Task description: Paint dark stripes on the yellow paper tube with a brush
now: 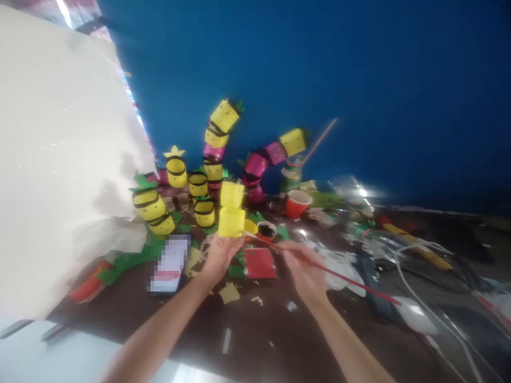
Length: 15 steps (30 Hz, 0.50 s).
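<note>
A blue wall [359,80] fills the upper frame, and a white sheet [59,159] covers the left. At centre, yellow and pink cup stacks [217,133] with black bands and green leaves crowd the dark table [255,330]. A red cup [297,203] lies tipped right of them, a red card [259,263] below centre. Green scraps [131,260] lie lower left, white cables [431,298] at right.

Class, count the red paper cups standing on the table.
1: a red paper cup stands behind the small dark-filled pot, near the blue wall. Clutter may hide others.
</note>
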Tool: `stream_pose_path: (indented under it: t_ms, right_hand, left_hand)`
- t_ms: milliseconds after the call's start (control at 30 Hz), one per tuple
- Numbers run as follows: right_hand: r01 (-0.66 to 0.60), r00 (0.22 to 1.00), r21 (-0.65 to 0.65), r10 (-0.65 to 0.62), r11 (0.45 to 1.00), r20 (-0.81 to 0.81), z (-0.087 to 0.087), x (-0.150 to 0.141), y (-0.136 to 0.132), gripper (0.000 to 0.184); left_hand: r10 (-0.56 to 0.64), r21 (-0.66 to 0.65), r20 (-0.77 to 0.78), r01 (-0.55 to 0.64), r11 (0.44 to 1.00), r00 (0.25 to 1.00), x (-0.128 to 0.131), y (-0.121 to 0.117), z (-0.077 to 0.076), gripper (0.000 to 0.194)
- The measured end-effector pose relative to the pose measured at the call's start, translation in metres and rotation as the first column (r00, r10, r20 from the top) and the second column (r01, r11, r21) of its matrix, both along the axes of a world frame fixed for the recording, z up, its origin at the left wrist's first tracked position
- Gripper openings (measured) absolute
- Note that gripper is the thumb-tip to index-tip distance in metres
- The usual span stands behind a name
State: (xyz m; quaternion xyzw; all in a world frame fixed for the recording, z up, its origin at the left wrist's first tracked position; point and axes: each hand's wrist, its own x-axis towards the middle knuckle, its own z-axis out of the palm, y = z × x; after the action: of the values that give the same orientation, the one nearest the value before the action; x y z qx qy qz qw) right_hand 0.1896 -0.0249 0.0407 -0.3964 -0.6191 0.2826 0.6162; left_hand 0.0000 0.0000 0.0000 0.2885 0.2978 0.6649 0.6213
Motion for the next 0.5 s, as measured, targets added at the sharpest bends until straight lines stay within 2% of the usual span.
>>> stream_pose_path:
  t_ms: [100, 300, 500]
  right_hand:
    - [0.038, 0.999, 0.055, -0.039, 0.998, 0.006, -0.0003, 0.0019, 0.0005, 0.011]
    - [-0.039, 0.998, 0.059, 0.041, 0.998, -0.038, 0.0004, -0.0025, -0.0020, 0.008]
    - [0.031, 0.999, 0.033, -0.029, 0.999, -0.041, -0.0053, 0.0009, 0.0015, 0.008]
  left_hand:
    - [0.032, 0.017, 0.022, -0.033, 0.999, 0.999, -0.0008, 0.0011, -0.0002, 0.066]
    - [-0.004, 0.043, 0.013, 0.004, 0.999, 1.000, 0.0006, -0.0009, 0.0026, 0.066]
    - [-0.029, -0.067, 0.098, 0.035, 0.997, 0.995, -0.0014, 0.0017, -0.0039, 0.048]
